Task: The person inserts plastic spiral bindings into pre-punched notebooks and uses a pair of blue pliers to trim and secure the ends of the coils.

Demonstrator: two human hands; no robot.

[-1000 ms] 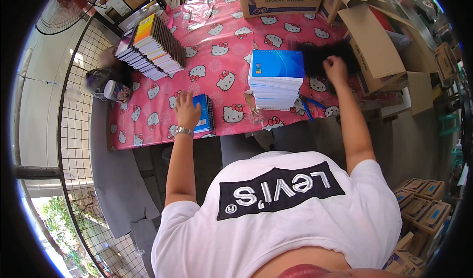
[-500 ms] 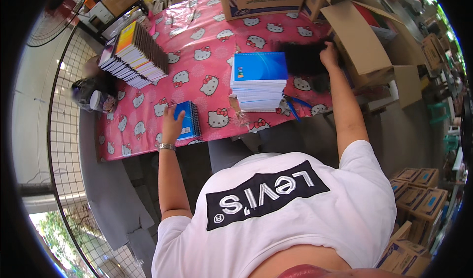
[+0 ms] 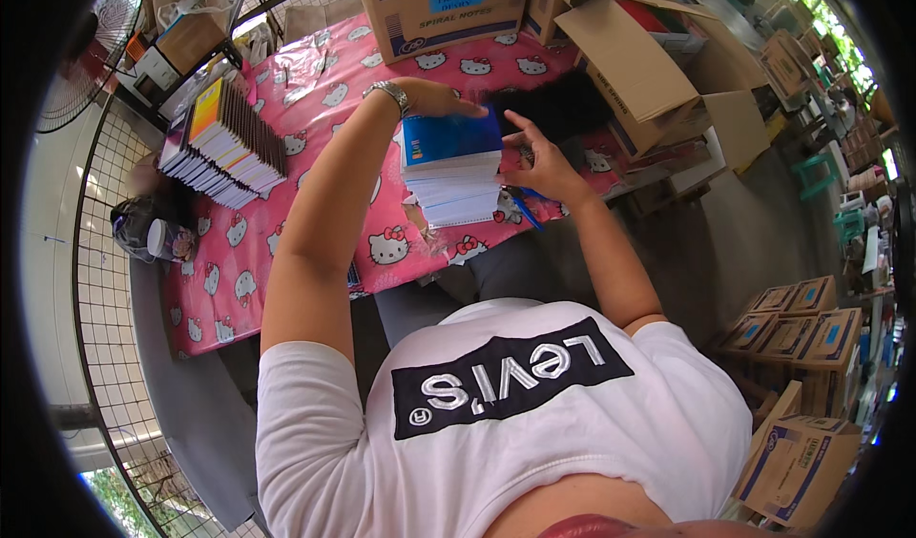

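Observation:
A tall stack of blue-covered notebooks (image 3: 450,142) with white page edges stands near the middle of the table. My left hand (image 3: 441,97) reaches over to its far edge, fingers stretched out along the top cover. At the stack's right side, my right hand (image 3: 546,168) has its fingers apart, with fingertips close to or touching the edge. A black heap (image 3: 563,104), too dark to make out, lies just beyond that hand. Blue-handled pliers (image 3: 527,210) rest in front of it. My left forearm mostly hides the small spiral notebooks (image 3: 354,276) near the front edge.
A tall stack of spiral notebooks (image 3: 234,142) stands on the left of the pink patterned table (image 3: 315,123), with a jar (image 3: 170,240) by it. One large carton (image 3: 444,9) is at the back. An open carton (image 3: 639,71) stands right. Several cartons (image 3: 801,338) sit lower right.
My left hand has left the small spiral notebooks and swung right to the blue stack. My right hand has come back from the black heap to the stack's right side. The view has shifted.

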